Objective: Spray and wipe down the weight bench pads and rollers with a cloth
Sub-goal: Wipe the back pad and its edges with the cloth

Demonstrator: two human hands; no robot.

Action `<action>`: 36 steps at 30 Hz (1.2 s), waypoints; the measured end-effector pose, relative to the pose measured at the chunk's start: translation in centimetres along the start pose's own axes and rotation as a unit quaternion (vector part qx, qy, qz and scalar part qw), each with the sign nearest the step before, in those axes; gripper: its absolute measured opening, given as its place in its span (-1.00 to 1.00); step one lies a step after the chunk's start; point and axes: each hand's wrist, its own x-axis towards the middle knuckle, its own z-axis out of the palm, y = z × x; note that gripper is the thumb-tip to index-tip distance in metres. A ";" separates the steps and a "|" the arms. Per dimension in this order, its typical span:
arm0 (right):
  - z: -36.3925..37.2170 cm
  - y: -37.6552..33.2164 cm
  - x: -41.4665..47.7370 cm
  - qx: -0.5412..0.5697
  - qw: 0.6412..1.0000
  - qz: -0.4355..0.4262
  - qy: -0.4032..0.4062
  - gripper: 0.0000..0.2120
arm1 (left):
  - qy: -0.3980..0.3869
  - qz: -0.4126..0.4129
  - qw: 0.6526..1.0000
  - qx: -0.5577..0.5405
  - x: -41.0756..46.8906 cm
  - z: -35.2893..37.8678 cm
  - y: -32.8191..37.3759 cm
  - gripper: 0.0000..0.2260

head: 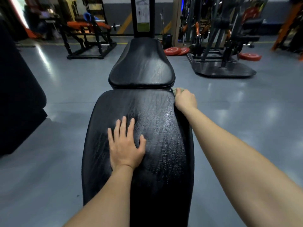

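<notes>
A long black back pad [157, 136] of the weight bench runs away from me, with the black seat pad [142, 66] beyond it. Both pads shine with wet streaks. My left hand [125, 145] lies flat on the back pad, fingers spread. My right hand [185, 99] grips a small greenish cloth [177, 90] at the far right corner of the back pad, near the gap between the two pads. Most of the cloth is hidden under the hand. No spray bottle and no rollers are in view.
Grey gym floor [65, 95] lies on both sides of the bench. A black upright post [142, 17] stands past the seat pad. An orange-padded machine [88, 33] is far left, red weight plates [177, 50] and racks far right, and a dark bulky object [18, 95] is at the left.
</notes>
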 end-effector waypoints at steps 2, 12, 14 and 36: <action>0.4 -0.4 1.0 -0.028 0.999 -0.020 0.003 -0.52 | -0.003 0.006 1.000 0.002 -0.1 0.3 0.2 -0.36; 0.6 1.9 -1.5 -0.050 0.997 -0.044 0.043 -0.43 | -0.008 0.000 1.000 0.010 0.1 0.0 0.1 -0.36; 0.3 2.8 -2.8 -0.054 0.997 -0.036 0.051 -0.45 | -0.013 -0.002 1.000 0.012 0.1 -0.1 0.1 -0.36; 0.2 -0.3 0.1 -0.109 0.993 -0.038 0.034 -0.47 | 0.005 0.004 1.000 0.001 0.1 0.1 0.0 -0.37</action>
